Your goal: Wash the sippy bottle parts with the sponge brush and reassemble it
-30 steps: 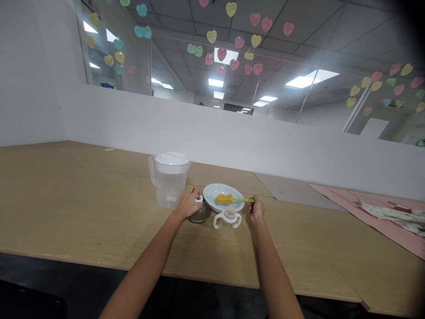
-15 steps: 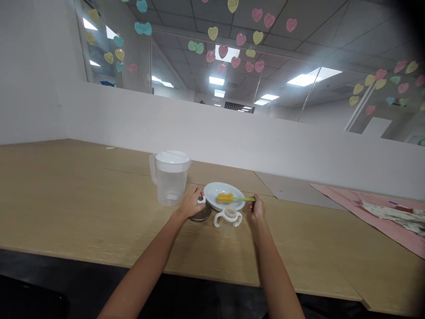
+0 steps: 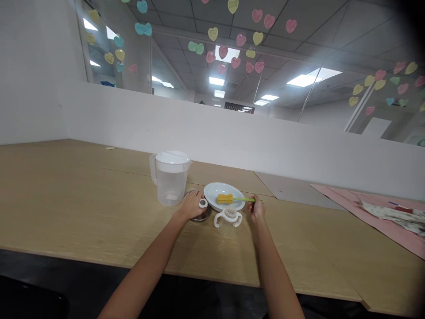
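My left hand grips a small white bottle ring, its round opening facing up and towards me. Under that hand is a dark, shallow metal dish, partly covered by the fingers. In my right hand is the green handle of a bottle brush; its yellow sponge head lies over a white plate. Between my hands, a clear baby bottle with two white handles stands upright, its mouth uncovered.
A lidded clear plastic pitcher stands behind my left hand. To the far right, a pink cloth carries a patterned cloth and small items. The wooden table meets a white wall at the back.
My left hand has tilted the white ring, so its opening now shows, and shifted slightly. More of the dish's far rim is visible. My right hand and the brush stay in place.
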Tool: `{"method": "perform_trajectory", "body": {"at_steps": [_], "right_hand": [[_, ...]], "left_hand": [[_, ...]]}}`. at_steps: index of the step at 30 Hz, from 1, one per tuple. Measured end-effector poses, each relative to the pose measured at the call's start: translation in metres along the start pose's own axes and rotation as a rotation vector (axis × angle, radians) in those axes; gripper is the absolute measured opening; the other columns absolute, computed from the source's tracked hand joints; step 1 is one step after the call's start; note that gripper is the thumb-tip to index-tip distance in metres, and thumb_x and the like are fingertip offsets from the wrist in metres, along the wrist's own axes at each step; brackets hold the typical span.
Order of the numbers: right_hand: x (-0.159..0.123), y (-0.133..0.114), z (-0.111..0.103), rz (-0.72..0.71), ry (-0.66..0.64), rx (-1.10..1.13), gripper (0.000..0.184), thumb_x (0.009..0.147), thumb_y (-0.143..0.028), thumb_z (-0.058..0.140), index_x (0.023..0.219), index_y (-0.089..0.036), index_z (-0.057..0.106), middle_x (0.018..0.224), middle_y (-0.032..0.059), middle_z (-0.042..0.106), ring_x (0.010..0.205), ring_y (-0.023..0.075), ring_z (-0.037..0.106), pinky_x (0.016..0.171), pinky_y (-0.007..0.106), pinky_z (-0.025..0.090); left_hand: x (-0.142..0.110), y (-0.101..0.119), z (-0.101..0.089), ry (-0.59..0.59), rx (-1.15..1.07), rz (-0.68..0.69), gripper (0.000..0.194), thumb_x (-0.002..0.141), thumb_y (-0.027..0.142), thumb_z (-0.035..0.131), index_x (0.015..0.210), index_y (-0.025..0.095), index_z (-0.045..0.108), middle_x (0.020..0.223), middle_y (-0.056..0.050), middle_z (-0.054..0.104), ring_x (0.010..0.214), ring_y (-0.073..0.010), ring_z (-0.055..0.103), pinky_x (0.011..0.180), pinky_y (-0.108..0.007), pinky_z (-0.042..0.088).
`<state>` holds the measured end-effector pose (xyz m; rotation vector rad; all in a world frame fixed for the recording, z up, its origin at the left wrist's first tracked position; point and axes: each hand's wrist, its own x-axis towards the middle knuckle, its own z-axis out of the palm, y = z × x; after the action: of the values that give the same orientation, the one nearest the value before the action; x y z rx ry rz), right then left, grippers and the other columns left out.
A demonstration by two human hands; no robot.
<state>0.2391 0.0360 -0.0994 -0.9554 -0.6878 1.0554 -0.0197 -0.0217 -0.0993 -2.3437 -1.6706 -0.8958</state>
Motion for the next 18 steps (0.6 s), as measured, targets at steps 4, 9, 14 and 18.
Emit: {"method": "perform_trajectory", "body": {"at_steps": [4, 9, 14, 18], "right_hand": [[-0.0008, -0.0007, 0.0005, 0.041, 0.073, -0.02, 0.024, 0.076, -0.032, 0.051, 0.058, -0.017, 0.045, 0.033, -0.0076, 0.038, 0.026, 0.0031, 0.029, 0.025, 0.013, 0.021], [-0.0051, -0.0046, 0.0034, 0.069, 0.077, -0.022, 0.024, 0.076, -0.031, 0.05, 0.058, -0.017, 0.045, 0.033, -0.0077, 0.038, 0.025, 0.0027, 0.028, 0.025, 0.013, 0.02], [-0.0084, -0.0069, 0.0053, 0.087, 0.097, -0.014, 0.022, 0.078, -0.027, 0.048, 0.059, -0.017, 0.044, 0.033, -0.0082, 0.037, 0.026, 0.0028, 0.028, 0.026, 0.013, 0.02], [-0.0073, -0.0064, 0.0049, 0.082, 0.092, -0.018, 0.021, 0.077, -0.026, 0.048, 0.059, -0.017, 0.044, 0.034, -0.0083, 0.037, 0.026, 0.0028, 0.028, 0.026, 0.014, 0.021]], "left_hand": [[0.0004, -0.0009, 0.0001, 0.002, 0.02, -0.03, 0.031, 0.067, 0.035, 0.058, 0.092, 0.017, 0.054, 0.093, -0.01, 0.056, 0.09, -0.0247, 0.051, 0.078, -0.035, 0.038], [-0.0003, -0.0023, 0.0035, -0.115, 0.072, -0.071, 0.038, 0.065, 0.041, 0.061, 0.093, 0.017, 0.054, 0.097, -0.01, 0.056, 0.092, -0.0247, 0.052, 0.081, -0.035, 0.038], [0.0006, -0.0019, 0.0014, -0.123, 0.126, -0.043, 0.036, 0.077, 0.048, 0.047, 0.091, 0.017, 0.056, 0.099, -0.01, 0.055, 0.094, -0.0243, 0.051, 0.083, -0.037, 0.037], [0.0028, 0.0011, -0.002, -0.094, 0.132, -0.029, 0.025, 0.082, 0.034, 0.042, 0.084, 0.016, 0.059, 0.091, -0.01, 0.057, 0.087, -0.0215, 0.053, 0.078, -0.034, 0.038]]}}
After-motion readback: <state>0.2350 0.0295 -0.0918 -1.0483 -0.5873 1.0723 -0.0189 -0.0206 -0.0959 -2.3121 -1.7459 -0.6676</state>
